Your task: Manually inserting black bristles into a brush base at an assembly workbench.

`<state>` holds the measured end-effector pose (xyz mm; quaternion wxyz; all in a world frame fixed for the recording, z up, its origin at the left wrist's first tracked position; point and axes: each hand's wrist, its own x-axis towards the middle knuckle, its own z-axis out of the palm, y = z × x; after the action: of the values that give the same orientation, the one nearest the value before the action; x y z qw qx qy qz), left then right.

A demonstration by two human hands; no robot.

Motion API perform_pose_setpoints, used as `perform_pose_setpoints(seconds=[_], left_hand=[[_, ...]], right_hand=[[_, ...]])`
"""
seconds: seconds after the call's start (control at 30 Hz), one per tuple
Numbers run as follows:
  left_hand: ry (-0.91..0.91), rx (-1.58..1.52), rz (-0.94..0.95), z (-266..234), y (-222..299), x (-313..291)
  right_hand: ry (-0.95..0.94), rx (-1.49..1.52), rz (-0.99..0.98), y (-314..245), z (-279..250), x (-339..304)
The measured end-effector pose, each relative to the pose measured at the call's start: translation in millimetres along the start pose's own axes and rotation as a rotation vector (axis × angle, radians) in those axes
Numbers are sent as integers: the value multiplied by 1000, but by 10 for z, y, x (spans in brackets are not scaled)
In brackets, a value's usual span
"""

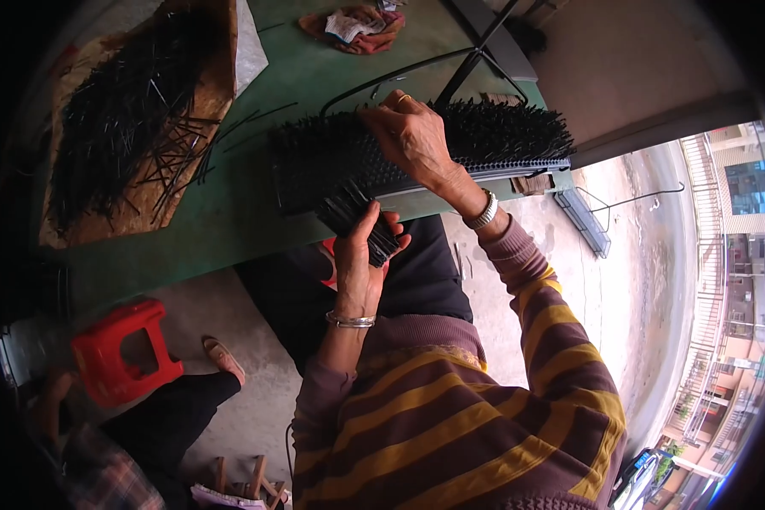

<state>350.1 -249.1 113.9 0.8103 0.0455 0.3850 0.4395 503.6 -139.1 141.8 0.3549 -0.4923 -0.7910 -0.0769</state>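
My left hand [362,259] is closed round a bundle of thin black strips [342,206], held just off the near edge of the green table. Beyond it lies a long black perforated rack [327,176], its far part filled with upright black strips [506,132]. Over the rack's middle, my right hand [412,140] has its fingers pinched together at the holes beside the standing strips. Whatever is between those fingertips is too small or hidden to make out.
A brown board [115,225] at the left bears a heap of loose black strips [132,102]. At the far side of the green table [178,263] are a crumpled cloth [357,30] and a black metal stand [476,53]. A person sits near a red stool [127,353].
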Motion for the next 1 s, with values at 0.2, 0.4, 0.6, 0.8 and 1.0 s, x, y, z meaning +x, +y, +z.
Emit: perform_pose_setpoints(seconds=[0.2,0.4,0.6,0.8,1.0], left_hand=[[-37,30,18,6,39,-2],[-40,13,47,-6,55,-12],[-22,-4,5,-7,52,-3],[-81,77,-12,-13,56,53],[-108,169,0,35,49,29]], right_hand=[[-92,-40,165,61,52,-60],[53,30,147,-20,77,-64],[-128,277,319,-81,-189,-45],[-675,945,611,-175,-470,-219],[-683,1003,649,-131,-539,-271]])
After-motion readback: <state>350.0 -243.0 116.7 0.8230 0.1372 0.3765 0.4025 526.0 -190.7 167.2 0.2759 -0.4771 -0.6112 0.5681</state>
